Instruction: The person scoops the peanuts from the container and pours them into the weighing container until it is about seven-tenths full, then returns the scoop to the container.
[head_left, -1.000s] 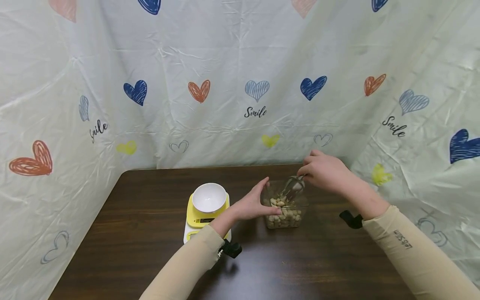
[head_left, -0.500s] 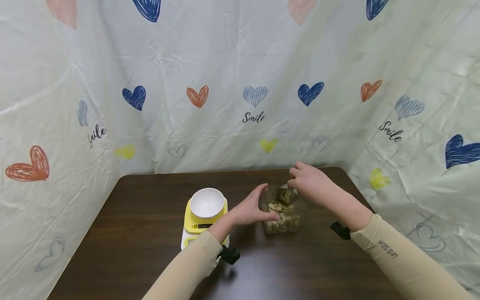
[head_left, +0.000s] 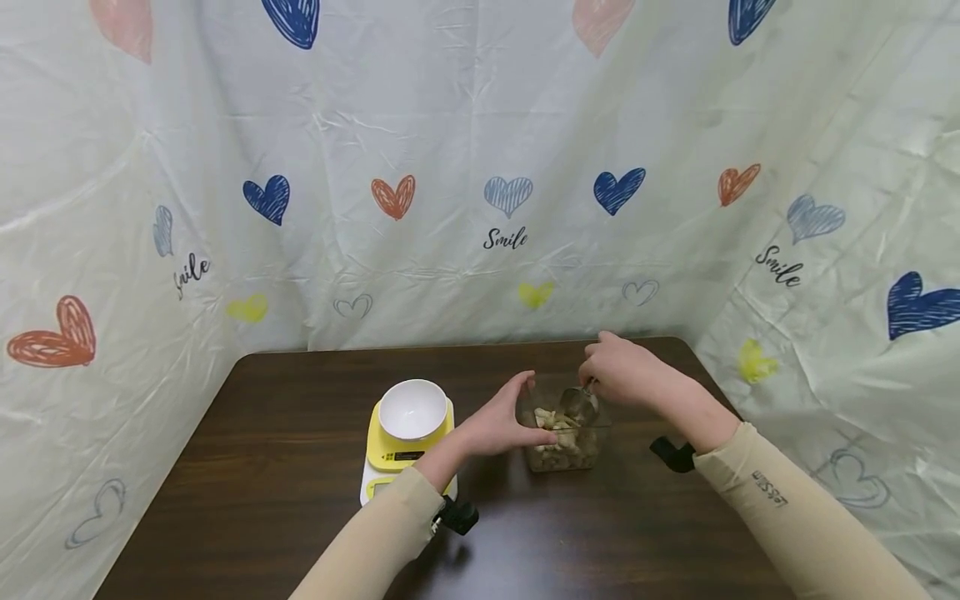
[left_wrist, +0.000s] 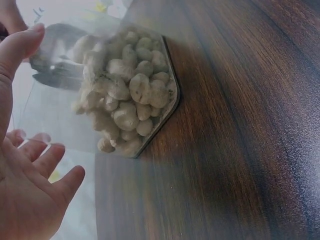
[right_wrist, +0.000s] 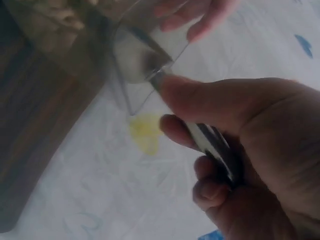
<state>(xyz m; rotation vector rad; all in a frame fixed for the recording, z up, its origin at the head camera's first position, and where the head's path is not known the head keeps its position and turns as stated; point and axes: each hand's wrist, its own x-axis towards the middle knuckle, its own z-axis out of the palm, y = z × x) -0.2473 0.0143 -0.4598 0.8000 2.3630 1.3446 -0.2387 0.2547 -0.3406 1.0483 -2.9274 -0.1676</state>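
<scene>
My right grip (head_left: 626, 367) pinches the slim metal handle of a silver-coloured scoop (head_left: 579, 406), thumb along the top and the fingers curled beneath. From that grip the scoop runs down and a little to my left, its long axis slanting over the right side of a clear, straight-walled plastic tub (head_left: 596, 430), so its head sits inside the tub, against or very near the pale, rounded pieces (head_left: 562, 442) that look like peanuts in their shells. I cannot tell how deep its edge is dug in, nor how much it carries.

The slant is what matters, I judge: the pieces lie below and left of my right grip, and I need the scoop's mouth turned toward them. My left grip (head_left: 504, 422) is stretched across the tub's left side, thumb on the near wall and fingers at the far one, holding it on the dark brown, wood-grained worktop (head_left: 300, 433). That hand is the nearer one to the round white bowl (head_left: 412, 408), which sits on the yellow-and-white scale (head_left: 386, 450), left of the tub.
</scene>
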